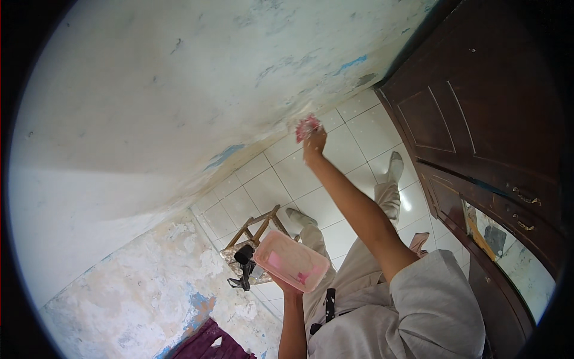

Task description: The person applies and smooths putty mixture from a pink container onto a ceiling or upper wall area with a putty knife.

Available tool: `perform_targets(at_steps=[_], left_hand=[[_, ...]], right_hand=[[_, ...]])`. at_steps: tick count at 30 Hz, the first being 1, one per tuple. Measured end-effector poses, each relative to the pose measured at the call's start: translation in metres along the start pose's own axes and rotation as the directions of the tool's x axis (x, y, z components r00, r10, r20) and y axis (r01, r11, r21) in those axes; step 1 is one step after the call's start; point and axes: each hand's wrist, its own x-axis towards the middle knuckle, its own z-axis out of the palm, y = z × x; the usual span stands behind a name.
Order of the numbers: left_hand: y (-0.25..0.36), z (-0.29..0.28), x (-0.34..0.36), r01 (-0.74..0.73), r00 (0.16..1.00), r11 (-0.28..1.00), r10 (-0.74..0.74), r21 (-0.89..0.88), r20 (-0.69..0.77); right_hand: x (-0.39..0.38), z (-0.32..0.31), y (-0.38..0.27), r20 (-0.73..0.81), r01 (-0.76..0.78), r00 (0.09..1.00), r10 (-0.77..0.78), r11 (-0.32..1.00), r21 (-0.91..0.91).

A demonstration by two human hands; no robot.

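A pale wall [131, 84] is showing blue patches; a white tiled floor [359, 134] is catching light. A dark cabinet [490, 84] is standing rightward, a stool [266, 222] sitting near a flaking wall [131, 287].

Glare (one small spot) marks white square ceramic tiles [412, 208] beside the dark-brown panelled wooden cabinet [484, 113]. Fisheye distortion bends its edges.

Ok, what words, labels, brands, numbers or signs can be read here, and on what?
None can be read.
Shallow rectangular pink plastic tub: no lettering visible.
Dark brown panelled wooden cabinet: no lettering visible.
Small black object on the paint-spattered wooden stool: any marking too small to read.
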Motion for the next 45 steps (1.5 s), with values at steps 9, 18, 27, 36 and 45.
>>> perform_targets(at_steps=[9, 18, 27, 36, 45], left_hand=[[-0.001, -0.016, -0.005, 0.032, 0.99, 0.999, -0.028, 0.025, -0.141], [-0.003, -0.001, 0.009, 0.084, 0.996, 0.996, -0.084, 0.01, -0.008], [-0.007, -0.026, 0.002, 0.071, 0.996, 0.996, -0.068, 0.047, -0.048], [-0.007, -0.02, 0.005, 0.094, 0.973, 0.996, -0.091, 0.007, -0.212], [-0.01, -0.015, 0.005, 0.083, 0.996, 0.996, -0.082, 0.021, -0.046]], right_hand=[[0.07, 0.053, -0.014, -0.296, 0.009, 0.949, -0.107, 0.949, -0.315], [-0.032, 0.018, -0.033, 0.226, 0.25, 0.939, -0.259, 0.966, 0.07], [0.068, 0.025, -0.002, -0.095, -0.146, 0.982, 0.162, 0.977, 0.154], [-0.053, 0.051, -0.045, 0.124, 0.167, 0.977, -0.174, 0.984, 0.064], [0.019, 0.019, 0.031, -0.061, -0.234, 0.968, 0.244, 0.962, 0.138]])
